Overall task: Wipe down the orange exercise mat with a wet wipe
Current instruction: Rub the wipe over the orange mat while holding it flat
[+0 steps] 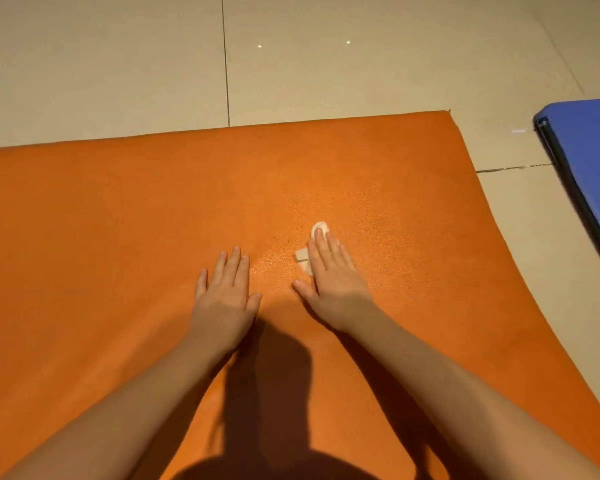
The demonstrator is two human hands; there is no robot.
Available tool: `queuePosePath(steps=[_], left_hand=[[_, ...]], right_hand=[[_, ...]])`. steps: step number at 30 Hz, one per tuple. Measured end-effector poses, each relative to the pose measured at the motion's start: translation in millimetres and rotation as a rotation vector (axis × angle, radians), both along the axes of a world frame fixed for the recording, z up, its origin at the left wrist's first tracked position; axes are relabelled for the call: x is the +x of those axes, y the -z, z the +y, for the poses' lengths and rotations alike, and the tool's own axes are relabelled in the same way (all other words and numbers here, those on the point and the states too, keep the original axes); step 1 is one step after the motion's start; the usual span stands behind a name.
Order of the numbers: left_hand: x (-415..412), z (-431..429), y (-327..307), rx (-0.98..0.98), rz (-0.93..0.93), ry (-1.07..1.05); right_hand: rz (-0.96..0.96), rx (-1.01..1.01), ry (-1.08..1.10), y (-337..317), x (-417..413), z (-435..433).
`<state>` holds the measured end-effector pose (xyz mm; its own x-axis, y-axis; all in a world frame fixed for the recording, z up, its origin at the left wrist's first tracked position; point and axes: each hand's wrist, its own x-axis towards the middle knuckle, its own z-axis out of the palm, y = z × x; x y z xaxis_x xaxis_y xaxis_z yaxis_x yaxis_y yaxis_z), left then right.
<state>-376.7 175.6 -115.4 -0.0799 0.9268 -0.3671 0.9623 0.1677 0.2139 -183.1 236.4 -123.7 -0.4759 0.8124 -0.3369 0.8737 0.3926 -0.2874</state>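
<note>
The wipe [314, 249], thin, limp and likely to bunch, lies mid-mat [118, 220] on the floor, pinned flat under the right hand [329, 271], fingers straight, while the left hand [226, 292] rests open beside it, steadying the soft mat

Your left forearm [142, 396] and right forearm [440, 382] are bare, uncovered from the lower edge of view at 7 and 5 o'clock up to the wrists. Your left hand [224, 292] and right hand [329, 278] are bare too, with slim fingers and short nails. Shade lies along both arms' inner sides.
</note>
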Motion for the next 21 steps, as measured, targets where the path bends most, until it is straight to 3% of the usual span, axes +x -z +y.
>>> queuePosePath(steps=[3, 9, 14, 21], left_hand=[[2, -7, -4, -0.071, 0.040, 0.018], [4, -27, -13, -0.163, 0.059, 0.059], [2, -38, -19, -0.182, 0.048, 0.110], [-12, -39, -47, -0.373, 0.102, 0.312]], right_hand=[[-0.027, 0.029, -0.252, -2, 17, -5], [-0.019, 0.003, 0.074, -5, 10, -15], [-0.049, -0.039, -0.196, -16, 10, -33], [-0.073, -0.125, -0.236, -74, 6, -20]])
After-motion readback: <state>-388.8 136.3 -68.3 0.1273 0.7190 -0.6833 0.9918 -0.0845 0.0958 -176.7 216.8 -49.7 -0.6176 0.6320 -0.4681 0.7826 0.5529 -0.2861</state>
